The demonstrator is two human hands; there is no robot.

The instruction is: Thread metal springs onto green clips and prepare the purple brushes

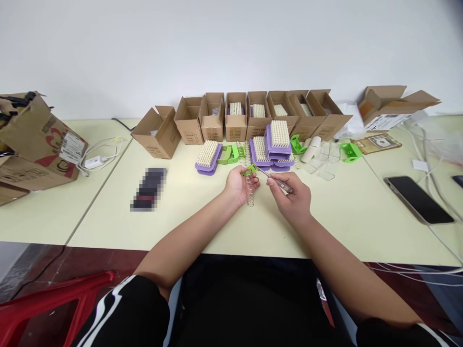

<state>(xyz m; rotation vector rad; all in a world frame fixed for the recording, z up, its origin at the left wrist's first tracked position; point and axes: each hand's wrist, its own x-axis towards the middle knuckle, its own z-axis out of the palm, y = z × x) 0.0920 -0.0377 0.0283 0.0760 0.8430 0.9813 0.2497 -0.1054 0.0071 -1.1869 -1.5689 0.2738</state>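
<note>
My left hand (240,185) pinches a small green plastic clip (249,169), and a metal coil spring (249,190) hangs below it over the pale table (173,221). My right hand (291,197) grips a screwdriver (280,183), its thin shaft reaching left to the clip. Just beyond my hands lie nail brushes with white bristles and purple bases: one pair (208,157) to the left, a stack (275,147) to the right. Loose green clips (228,154) and several more springs (241,150) sit between them.
A row of open cardboard boxes (258,115) lines the back of the table, some holding brushes. Clear plastic pieces (320,161) and white rolls (311,149) lie right of the stack. A phone (417,199) lies far right, a pixelated object (149,189) left, and a large carton (39,140) further left.
</note>
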